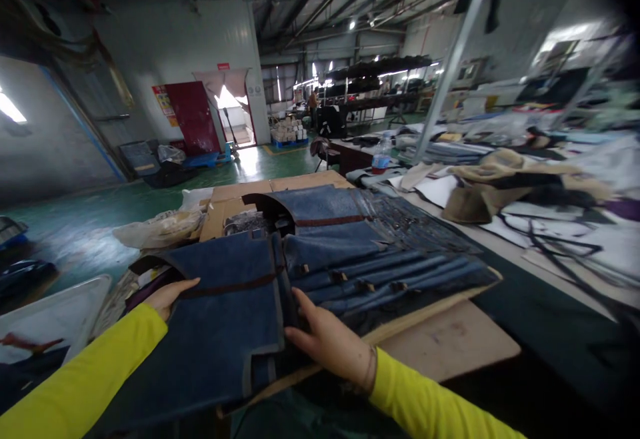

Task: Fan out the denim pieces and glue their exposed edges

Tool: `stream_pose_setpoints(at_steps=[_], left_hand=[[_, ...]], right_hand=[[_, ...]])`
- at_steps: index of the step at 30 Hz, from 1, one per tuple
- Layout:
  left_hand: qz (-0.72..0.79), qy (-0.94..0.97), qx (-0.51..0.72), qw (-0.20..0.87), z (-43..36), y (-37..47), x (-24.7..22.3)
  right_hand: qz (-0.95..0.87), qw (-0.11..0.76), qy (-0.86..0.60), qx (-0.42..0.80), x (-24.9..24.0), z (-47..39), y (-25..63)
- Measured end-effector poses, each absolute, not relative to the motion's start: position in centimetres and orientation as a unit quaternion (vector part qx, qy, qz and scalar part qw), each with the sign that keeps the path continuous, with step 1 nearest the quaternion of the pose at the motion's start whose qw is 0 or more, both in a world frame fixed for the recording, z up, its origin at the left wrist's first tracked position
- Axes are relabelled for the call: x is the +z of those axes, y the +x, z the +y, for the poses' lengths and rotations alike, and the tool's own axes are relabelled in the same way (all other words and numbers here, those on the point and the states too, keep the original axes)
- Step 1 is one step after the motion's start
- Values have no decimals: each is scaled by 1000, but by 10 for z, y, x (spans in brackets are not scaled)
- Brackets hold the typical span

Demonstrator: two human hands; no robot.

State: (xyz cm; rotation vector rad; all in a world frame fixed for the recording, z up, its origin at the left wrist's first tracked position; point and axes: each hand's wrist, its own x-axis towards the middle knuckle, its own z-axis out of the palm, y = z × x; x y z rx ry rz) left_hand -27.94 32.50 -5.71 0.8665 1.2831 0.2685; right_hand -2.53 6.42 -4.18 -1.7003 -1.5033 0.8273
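Steadying a blue panel (220,329), the left hand (173,298) clasps one edge; the right hand (327,339) seems to pinch the opposite, probably to hold it flat.

One head-worn view, facing forward and down; left hand (170,298), right hand (334,344) close, lower half; doorway (243,131) far, upper left.

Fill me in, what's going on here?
A person in yellow sleeves is handling a dark blue sheet with a brown strip across it. The left hand is at the sheet's left edge; the right hand is at its right edge, though how firmly either grips is unclear. More blue pieces lie just beyond and to the right. Farther right, loose cloth is heaped near a bottle.
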Motion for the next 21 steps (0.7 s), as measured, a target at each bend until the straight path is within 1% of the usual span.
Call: stream_pose_setpoints(at_steps=[2,3,5,7,11,14,17,19,21], left_hand=[[581,336,131,729,326,-280,-58],[584,328,147,728,326,-280,-57],[587,329,186,716,323,-279,-53],[583,340,230,701,319,-280,-48],[593,332,262,686,310,-285,-44],[607,292,220,705,298,-291,-42],[610,295,189,710,285,-296,-31],[610,337,205,687,279,-299,-15],[624,388,248,631,279,-302,8]], right_hand=[[-502,484,-557,452,-51,68,-32],[-455,532,-509,501,-55,72,-35],[-390,589,-442,553,-60,80,-42],[-376,587,-421,581,-63,87,-48],[-404,516,-462,597,-70,93,-54],[-467,513,-464,550,-66,90,-56],[-544,497,-466,490,-49,85,-56],[-581,487,-468,455,-33,83,-54],[-599,490,-454,442,-15,86,-52]])
